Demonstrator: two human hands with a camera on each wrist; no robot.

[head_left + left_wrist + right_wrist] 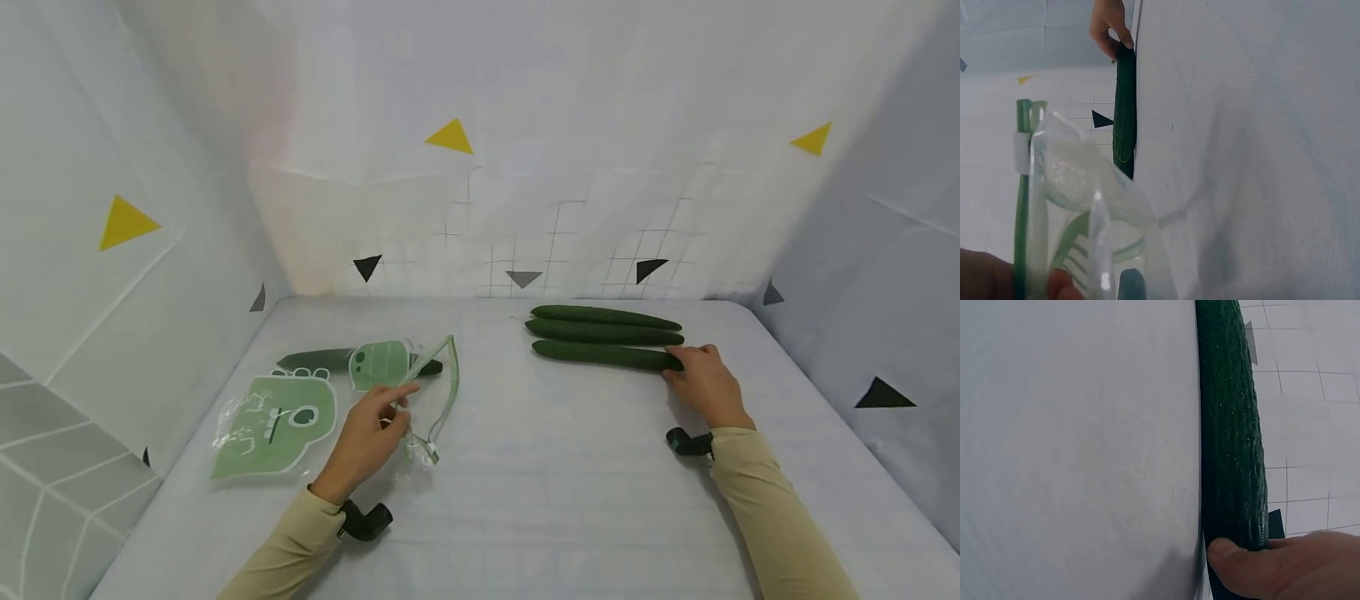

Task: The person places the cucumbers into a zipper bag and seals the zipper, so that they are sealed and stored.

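My left hand (367,437) pinches the green-edged mouth of a clear zip bag (381,364) with a green cartoon print. A white slider (1021,153) sits on the bag's zip strip in the left wrist view. One cucumber (315,360) appears to lie inside this bag, its dark tip near the open mouth. On the right, my right hand (705,383) grips the near end of another cucumber (600,354), thumb on one side in the right wrist view. This cucumber is the front one of three lying side by side; whether it touches the table cannot be told.
Behind the held cucumber lie a middle cucumber (600,332) and a back cucumber (607,316). A second printed bag (292,425) lies flat left of my left hand. White sheets with yellow and black triangles stand around the white table (540,500).
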